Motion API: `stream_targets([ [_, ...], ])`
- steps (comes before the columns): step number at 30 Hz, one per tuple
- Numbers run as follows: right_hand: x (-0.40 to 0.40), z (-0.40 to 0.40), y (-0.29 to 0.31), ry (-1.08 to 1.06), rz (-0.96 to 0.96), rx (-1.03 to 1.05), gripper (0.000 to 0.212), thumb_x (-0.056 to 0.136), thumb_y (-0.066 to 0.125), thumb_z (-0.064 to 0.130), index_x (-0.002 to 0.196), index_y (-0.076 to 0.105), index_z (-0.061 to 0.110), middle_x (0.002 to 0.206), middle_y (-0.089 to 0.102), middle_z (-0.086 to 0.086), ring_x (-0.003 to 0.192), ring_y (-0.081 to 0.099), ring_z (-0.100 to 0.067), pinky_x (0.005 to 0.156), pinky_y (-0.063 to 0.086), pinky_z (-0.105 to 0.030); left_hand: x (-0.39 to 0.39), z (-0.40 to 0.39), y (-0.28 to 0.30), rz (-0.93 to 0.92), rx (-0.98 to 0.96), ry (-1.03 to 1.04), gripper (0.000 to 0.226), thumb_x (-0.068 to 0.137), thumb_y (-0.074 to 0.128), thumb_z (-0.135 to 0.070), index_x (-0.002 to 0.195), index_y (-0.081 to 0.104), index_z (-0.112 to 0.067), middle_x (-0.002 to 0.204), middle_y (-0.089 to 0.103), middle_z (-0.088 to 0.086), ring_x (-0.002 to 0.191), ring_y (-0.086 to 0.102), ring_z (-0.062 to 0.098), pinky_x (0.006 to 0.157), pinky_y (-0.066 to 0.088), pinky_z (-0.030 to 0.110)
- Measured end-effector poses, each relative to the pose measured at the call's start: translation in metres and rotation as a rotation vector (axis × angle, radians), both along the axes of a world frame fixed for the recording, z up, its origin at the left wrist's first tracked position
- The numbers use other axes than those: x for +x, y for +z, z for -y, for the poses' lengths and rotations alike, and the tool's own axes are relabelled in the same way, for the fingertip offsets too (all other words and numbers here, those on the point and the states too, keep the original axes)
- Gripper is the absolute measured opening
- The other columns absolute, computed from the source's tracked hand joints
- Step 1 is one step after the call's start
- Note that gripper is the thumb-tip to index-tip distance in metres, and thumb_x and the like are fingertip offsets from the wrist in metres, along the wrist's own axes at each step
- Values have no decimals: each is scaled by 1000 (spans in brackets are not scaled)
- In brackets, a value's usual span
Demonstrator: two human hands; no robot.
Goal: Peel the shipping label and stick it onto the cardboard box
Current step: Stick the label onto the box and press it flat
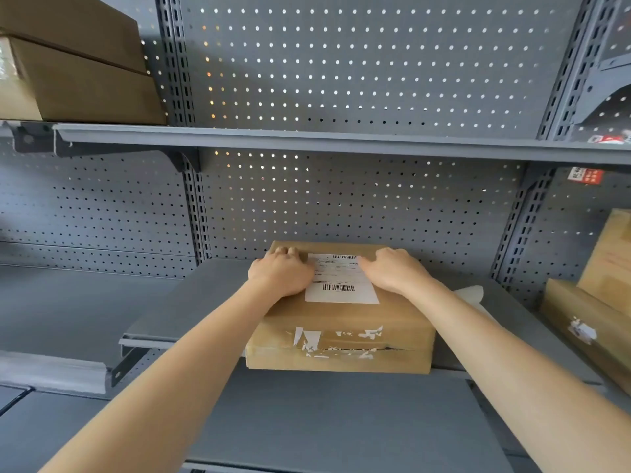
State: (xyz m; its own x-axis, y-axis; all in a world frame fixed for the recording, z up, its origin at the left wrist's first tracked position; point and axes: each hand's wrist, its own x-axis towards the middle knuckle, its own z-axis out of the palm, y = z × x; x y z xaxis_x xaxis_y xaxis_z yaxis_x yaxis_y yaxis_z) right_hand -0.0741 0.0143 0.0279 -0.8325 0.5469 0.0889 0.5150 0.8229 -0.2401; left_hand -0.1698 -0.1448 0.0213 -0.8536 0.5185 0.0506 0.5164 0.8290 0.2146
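While the white barcoded shipping label [341, 279] lies flat atop the brown cardboard box [341, 331] on the grey metal shelf [191, 302], left hand [281, 273] and right hand [396, 271] press its sides, holding nothing; uneven pressure could trap wrinkles or leave an edge lifting.

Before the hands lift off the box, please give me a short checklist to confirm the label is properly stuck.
1. Shipping label lies on top of the cardboard box: ok.
2. Label looks flat, no visible wrinkles: ok.
3. Lower barcode uncovered and readable: ok.
4. Left hand and right hand press the label's side edges: ok.
5. Edges under the hands fully stuck: cannot tell.
6. Box rests steady on the shelf: ok.
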Motion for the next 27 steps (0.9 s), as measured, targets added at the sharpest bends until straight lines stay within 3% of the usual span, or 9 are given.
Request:
stream_targets([
  [4, -18, 8, -5, -29, 34, 35, 77, 91, 21, 66, 125, 58, 7, 140, 50, -15, 122, 51, -32, 92, 48, -40, 6, -18, -2, 9, -43, 49, 84, 90, 15, -69, 153, 18, -13, 161, 18, 7, 148, 15, 24, 117, 16, 42],
  [8, -23, 11, -13, -43, 67, 131, 85, 88, 17, 69, 140, 44, 8, 150, 39, -14, 139, 31, -29, 108, 34, -42, 5, -25, -4, 7, -75, 81, 94, 85, 13, -77, 154, 12, -13, 162, 12, 8, 149, 10, 23, 119, 12, 42],
  [12, -21, 8, -15, -47, 48, 138, 85, 89, 19, 70, 135, 50, 6, 146, 44, -14, 135, 37, -28, 100, 41, -38, 7, -24, -3, -15, -79, 79, 87, 88, 18, -72, 153, 17, -14, 161, 18, 7, 148, 15, 23, 117, 15, 41],
  [15, -21, 2, -14, -39, 28, 107, 73, 92, 24, 62, 131, 53, 8, 145, 45, -12, 129, 45, -29, 93, 45, -37, 4, -22, -4, -15, -71, 67, 78, 92, 20, -65, 151, 22, -15, 159, 22, 6, 147, 17, 23, 116, 17, 42],
  [22, -16, -17, -18, 11, 22, 1, 54, 99, 23, 41, 145, 34, 15, 155, 32, -6, 137, 36, -30, 103, 36, -44, -12, -12, -7, -30, -42, -9, 57, 99, 20, -45, 149, 29, -18, 156, 28, 5, 145, 22, 25, 114, 21, 45],
  [25, -15, -23, -15, 22, 41, 12, 49, 99, 27, 36, 138, 45, 14, 149, 41, -7, 132, 42, -31, 101, 40, -44, -17, -9, -6, -41, -35, -33, 51, 100, 22, -36, 148, 32, -18, 155, 31, 4, 143, 25, 25, 112, 24, 46],
  [27, -17, -24, -9, 4, 25, 19, 41, 97, 34, 34, 120, 59, 11, 134, 54, -10, 119, 53, -30, 89, 46, -41, -21, -9, -3, -54, -25, -14, 50, 100, 25, -33, 145, 34, -15, 152, 34, 5, 142, 28, 25, 111, 25, 46],
])
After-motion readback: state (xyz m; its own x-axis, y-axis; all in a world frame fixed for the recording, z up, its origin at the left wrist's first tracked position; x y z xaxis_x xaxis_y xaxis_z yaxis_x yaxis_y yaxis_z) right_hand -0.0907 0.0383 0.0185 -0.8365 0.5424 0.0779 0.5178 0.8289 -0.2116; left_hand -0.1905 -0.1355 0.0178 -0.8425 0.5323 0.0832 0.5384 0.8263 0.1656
